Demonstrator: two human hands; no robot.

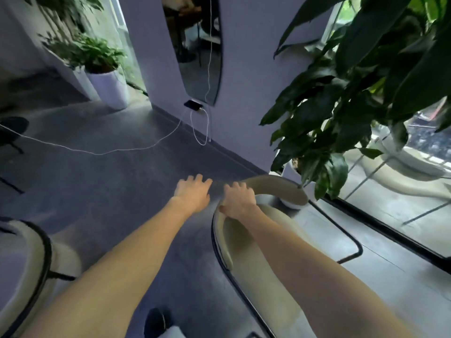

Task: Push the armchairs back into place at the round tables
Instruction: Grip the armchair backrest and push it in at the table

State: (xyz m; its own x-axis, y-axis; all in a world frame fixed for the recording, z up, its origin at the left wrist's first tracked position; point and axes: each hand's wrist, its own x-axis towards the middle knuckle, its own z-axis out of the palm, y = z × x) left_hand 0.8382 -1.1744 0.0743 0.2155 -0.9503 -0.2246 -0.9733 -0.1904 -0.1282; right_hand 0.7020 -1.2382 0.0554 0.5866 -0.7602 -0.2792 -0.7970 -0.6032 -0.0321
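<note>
We are looking down along both bare forearms over a grey, smooth floor (102, 191). Our right hand (238, 201) is gripping the curved backrest rim of a cream upholstered armchair with a thin black metal frame (275, 189); the fingers are curling over the top of the padded rim and the thumb is pressing against its near side, so the hand is clamped on the chair. Our left hand (192, 191) is hovering just beside the right one, over bare floor, with its fingers bent loosely and apart, touching nothing that we can make out.

The armchair is standing near the floor's right edge, close to the glass wall, with its black frame loop (351, 242) resting on the floor toward the glass. Its back is lying just beside a white round planter (291, 204) holding a large dark-leaved plant (341, 98), whose leaves are hanging over the chair's far side. A second cream armchair with a black frame (31, 262) is sitting at the lower left corner, well apart from the first.

Farther off, a dark phone (193, 105) is resting at the foot of a tall narrow mirror (195, 45) on the pale wall, with a white cable (97, 150) trailing across the floor to the left edge. Two white tall pots with leafy green plants (107, 89) are standing near the far left corner.
</note>
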